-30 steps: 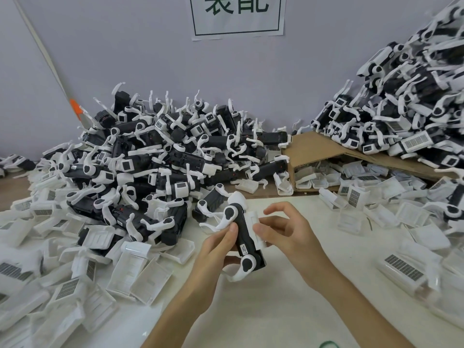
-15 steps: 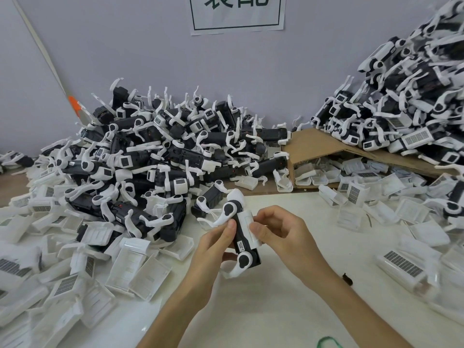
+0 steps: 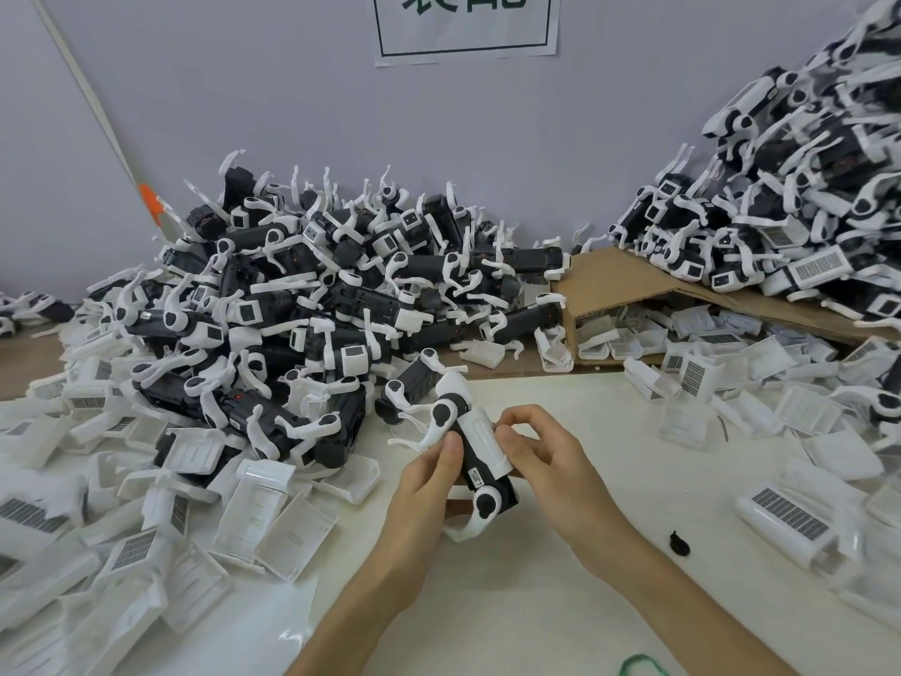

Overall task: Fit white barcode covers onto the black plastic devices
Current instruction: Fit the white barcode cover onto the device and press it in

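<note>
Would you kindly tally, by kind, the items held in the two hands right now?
black device, gripped by the left hand: 1
white cover, pinched by the right hand: 1
total: 2

A paper sign (image 3: pixel 465 22) is hanging on the wall (image 3: pixel 292 114), showing only the lower halves of two large dark green characters inside a thin rectangular border; the tops are being cut off, so they cannot be read. A small white label (image 3: pixel 477 476) is sitting on the side of the held black device (image 3: pixel 469 458), carrying print too tiny to read. A barcode (image 3: pixel 790 514) is showing on a white cover (image 3: pixel 745 507) lying at the right of the surface (image 3: pixel 536 602), as on other covers around, without legible digits.
</note>
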### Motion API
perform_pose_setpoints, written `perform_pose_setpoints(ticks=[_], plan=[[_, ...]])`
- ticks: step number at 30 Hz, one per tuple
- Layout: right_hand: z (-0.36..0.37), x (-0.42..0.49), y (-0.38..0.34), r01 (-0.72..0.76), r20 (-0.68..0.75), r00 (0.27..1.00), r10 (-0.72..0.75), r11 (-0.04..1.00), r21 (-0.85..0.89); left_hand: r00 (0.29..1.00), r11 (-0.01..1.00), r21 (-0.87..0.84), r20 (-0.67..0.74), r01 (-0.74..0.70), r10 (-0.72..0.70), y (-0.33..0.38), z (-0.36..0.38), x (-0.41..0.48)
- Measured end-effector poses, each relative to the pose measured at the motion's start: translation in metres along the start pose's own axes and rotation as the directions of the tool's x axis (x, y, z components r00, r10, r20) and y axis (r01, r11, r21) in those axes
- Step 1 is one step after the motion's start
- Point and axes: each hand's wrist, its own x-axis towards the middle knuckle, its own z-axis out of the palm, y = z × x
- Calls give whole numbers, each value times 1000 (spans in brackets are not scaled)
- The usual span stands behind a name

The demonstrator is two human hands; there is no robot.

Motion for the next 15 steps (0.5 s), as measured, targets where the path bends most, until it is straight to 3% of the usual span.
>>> perform_pose_setpoints(ticks=[10, 15], plan=[[9, 0, 2, 14, -74, 997, -7, 995, 96, 992, 998, -63, -129, -20, 11, 3, -4, 3], [9, -1, -1, -60, 43, 998, 56, 992, 110, 995, 999, -44, -94, -22, 18, 1, -6, 5]])
